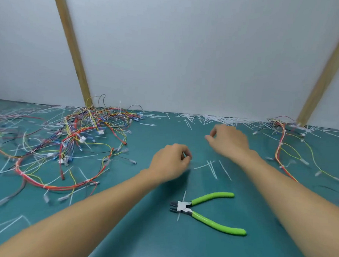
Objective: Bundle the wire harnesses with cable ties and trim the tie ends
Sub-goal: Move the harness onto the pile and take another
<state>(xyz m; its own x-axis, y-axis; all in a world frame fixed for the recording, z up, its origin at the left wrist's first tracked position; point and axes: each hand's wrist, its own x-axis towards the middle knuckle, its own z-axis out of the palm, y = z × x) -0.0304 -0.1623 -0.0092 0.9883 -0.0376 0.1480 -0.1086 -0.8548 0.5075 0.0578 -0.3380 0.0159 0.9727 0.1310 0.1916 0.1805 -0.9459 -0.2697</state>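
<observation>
On green mat (143,235): one cutter (205,210), two hands; left hand (171,160) grip curled, contents unclear; right hand (229,141) loose.

Two bare, sleeveless forearms (102,199)

we reach both bare forearms forward and inward from the lower corners. our left hand (171,161) sits nearer, knuckles up, fingers curled in with the fingertips pressed against the thumb. our right hand (228,140) is farther ahead, wrist bent leftward, fingers loosely curled, thumb and forefinger apart; blur hides whether it holds anything.
</observation>
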